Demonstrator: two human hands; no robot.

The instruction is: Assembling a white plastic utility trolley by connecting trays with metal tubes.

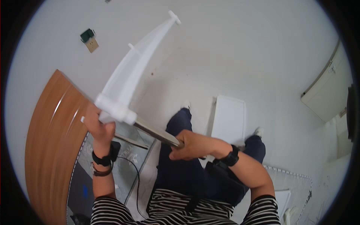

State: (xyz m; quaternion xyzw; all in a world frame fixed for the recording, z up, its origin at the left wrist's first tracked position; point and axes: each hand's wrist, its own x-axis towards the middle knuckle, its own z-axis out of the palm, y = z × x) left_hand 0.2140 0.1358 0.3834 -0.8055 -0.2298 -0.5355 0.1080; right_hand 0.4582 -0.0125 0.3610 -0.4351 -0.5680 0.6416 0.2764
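Pale floor [202, 90] spreads beneath the work in the head view; brown panel [56, 131] at left. White plastic frame [129, 67] held tilted, partly over a glassy surface [120, 176]. Progress, judged: metal tube [157, 134] meets the near crosspiece [116, 108], apparently partly joined, depth unclear; second metal tube [131, 141] lies below, seemingly unattached. Left hand [98, 125], forearm upright, wraps the crosspiece's left end; right hand [193, 144], forearm slanting from lower right, clasps the tube's outer end.

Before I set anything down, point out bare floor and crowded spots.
Bare floor lies between the white panel and pale door; a narrower strip lies between panel and left shoe. Crowded: lower left, with brown board, cable and metal rod.
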